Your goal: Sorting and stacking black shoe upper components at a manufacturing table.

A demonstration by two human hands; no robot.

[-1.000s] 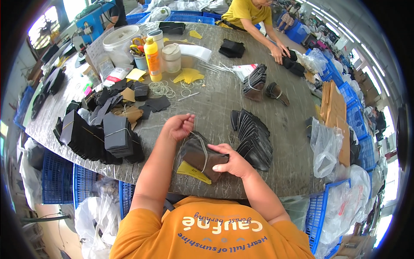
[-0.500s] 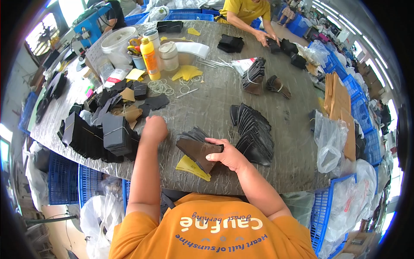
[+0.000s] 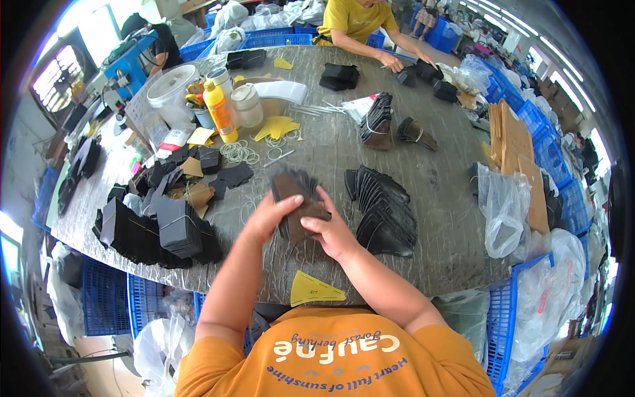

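Observation:
A stack of dark brown and black cut pieces [image 3: 288, 187] is held up over the table, some of its edges smeared by motion. My left hand [image 3: 270, 217] grips its left side with the thumb across the brown face. On the other side my right hand [image 3: 333, 233] is closed round the stack, thumb on the front and fingers behind. Close to my body, a yellow card template [image 3: 315, 289] lies at the table edge. To the right of my hands, black cut pieces [image 3: 383, 215] are spread in an overlapping row.
Banded black stacks [image 3: 178, 228] and loose scraps stand at the left. Beyond them are rubber bands [image 3: 239, 153], an orange-yellow bottle [image 3: 219, 109] and a white bucket [image 3: 173, 92]. Banded brown bundles [image 3: 377, 126] lie farther back. Across the table, a co-worker's hands [image 3: 393, 64] handle black pieces.
My left hand has come over from the left-hand piles and taken hold of the stack. The stack has been lifted and turned more upright. The yellow template now lies uncovered, nearer my body.

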